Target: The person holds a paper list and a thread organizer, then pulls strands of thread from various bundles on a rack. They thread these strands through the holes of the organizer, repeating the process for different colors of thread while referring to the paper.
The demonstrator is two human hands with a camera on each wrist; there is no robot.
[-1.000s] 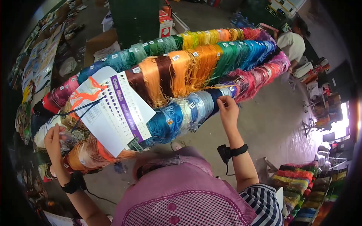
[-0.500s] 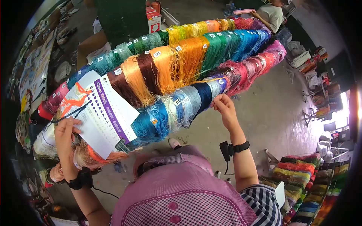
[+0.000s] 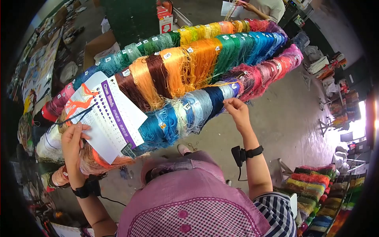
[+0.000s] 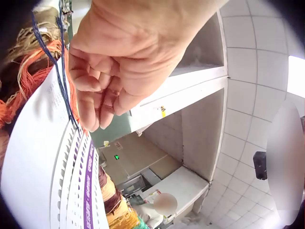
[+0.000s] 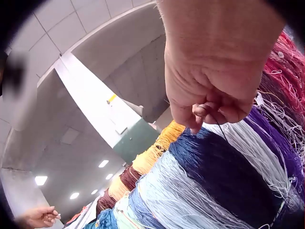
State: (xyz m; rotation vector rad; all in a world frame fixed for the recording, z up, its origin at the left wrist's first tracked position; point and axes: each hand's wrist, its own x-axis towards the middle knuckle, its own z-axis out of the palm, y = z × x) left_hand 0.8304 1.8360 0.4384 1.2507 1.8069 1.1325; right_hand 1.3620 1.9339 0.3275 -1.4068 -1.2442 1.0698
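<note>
A navy skein (image 5: 224, 171) hangs on the front rail among pale blue ones. My right hand (image 3: 238, 112) pinches a dark navy thread (image 5: 222, 129) just above that skein, fingertips curled together. Along the rail to the left lies a white card (image 3: 100, 138) with rows of punched holes and a purple printed band (image 3: 114, 108). Orange threads (image 3: 81, 103) and navy threads (image 4: 59, 76) are looped through its holes. My left hand (image 3: 73, 142) is beside the card's left edge, its fingers (image 4: 88, 98) loosely bent close to the threads, with nothing visible in them.
Further rails bear orange and brown skeins (image 3: 175, 65) and green and yellow ones (image 3: 158, 42), many with white number tags. Red and pink skeins (image 3: 272, 69) fill the right end. Another person (image 3: 272, 8) stands beyond the rack. More skeins (image 3: 308, 181) hang at lower right.
My left hand has moved right, up to the card's edge. My right hand has come slightly down and away from the skeins. The other person has shifted left behind the rack, now with papers.
</note>
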